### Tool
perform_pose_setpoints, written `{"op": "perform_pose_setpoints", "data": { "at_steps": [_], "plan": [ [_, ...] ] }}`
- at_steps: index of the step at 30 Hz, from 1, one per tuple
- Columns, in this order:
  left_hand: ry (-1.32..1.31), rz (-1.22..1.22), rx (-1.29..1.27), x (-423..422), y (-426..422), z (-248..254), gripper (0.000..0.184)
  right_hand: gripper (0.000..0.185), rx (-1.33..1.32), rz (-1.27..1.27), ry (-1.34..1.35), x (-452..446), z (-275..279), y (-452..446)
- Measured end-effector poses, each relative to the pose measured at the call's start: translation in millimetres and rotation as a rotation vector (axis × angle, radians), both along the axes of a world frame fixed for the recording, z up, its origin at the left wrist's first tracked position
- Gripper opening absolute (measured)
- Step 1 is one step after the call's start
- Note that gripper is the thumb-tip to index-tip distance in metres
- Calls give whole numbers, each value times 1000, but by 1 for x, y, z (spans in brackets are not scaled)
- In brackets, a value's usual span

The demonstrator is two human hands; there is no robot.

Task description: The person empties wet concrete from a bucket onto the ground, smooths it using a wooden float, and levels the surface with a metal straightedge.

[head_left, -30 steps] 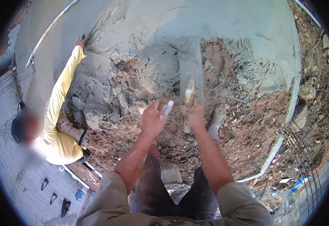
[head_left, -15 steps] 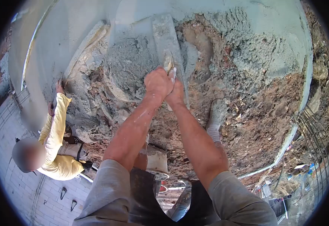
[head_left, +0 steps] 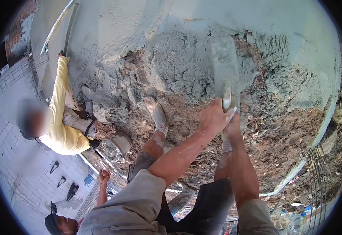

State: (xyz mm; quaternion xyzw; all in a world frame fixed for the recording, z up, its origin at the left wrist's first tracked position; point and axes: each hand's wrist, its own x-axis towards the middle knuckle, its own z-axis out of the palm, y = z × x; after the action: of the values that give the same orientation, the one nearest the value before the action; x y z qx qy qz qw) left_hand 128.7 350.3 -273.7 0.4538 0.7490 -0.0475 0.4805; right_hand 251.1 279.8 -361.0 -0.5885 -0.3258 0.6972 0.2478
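Observation:
A long, flat concrete float (head_left: 223, 58) smeared with grey mix lies against the rough wet concrete (head_left: 178, 58). My left hand (head_left: 213, 116) is closed round the near end of its handle. Right beside it, my right hand (head_left: 233, 124) is also wrapped on that end, the two hands touching. The float's blade points away from me, and part of the handle shows ahead of my fingers. Smoother grey concrete (head_left: 273, 17) spreads beyond the blade. Bare reddish soil (head_left: 280, 133) lies on the near side, around my mud-covered feet.
A co-worker in a yellow shirt (head_left: 67, 135) crouches at the left, one arm stretched to a long straight strip (head_left: 71, 29). Another person's raised hand (head_left: 104, 177) shows at lower left. A pale curved edge (head_left: 323, 129) and thin steel bars (head_left: 318, 172) lie at the right.
My view has swung left, and the float now appears farther right, still in both hands. The co-worker's arm is reaching farther forward. Another person has come into view at lower left.

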Motion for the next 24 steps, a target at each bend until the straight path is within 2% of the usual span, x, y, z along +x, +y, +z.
{"op": "perform_pose_setpoints", "data": {
  "at_steps": [3, 5, 7, 9, 11, 13, 16, 20, 22, 24],
  "plan": [
    [84, -40, -140, -65, -3, 6, 54, 30, -86, 259, -146, -60, 2, -8],
    [111, -128, -152, -99, 10, 3, 55, 26, -227, -151, 198, -98, -15, -13],
    [151, -210, -23, -125, 31, -12, 55, 28, -139, -295, 333, -146, -5, 21],
    [184, -211, 28, -162, 44, -39, 55, 27, -465, -288, 549, -180, -48, 43],
    [227, -130, 4, -214, 47, -57, 56, 26, -558, -210, 573, -216, -68, 47],
    [264, -51, -59, -261, 39, -62, 53, 23, -398, -33, 418, -274, -69, 52],
    [312, 3, -30, -326, 11, -81, 51, 18, -488, 177, 266, -346, -93, 40],
    [310, -40, 25, -365, -25, -63, 51, 32, -104, 389, -94, -387, -51, 13],
    [340, 69, -34, -371, -55, -43, 49, 37, 64, 517, -218, -386, -9, 0],
    [342, 268, -2, -386, -93, -35, 50, 37, 157, 734, -242, -399, 0, -11]
  ]
}}
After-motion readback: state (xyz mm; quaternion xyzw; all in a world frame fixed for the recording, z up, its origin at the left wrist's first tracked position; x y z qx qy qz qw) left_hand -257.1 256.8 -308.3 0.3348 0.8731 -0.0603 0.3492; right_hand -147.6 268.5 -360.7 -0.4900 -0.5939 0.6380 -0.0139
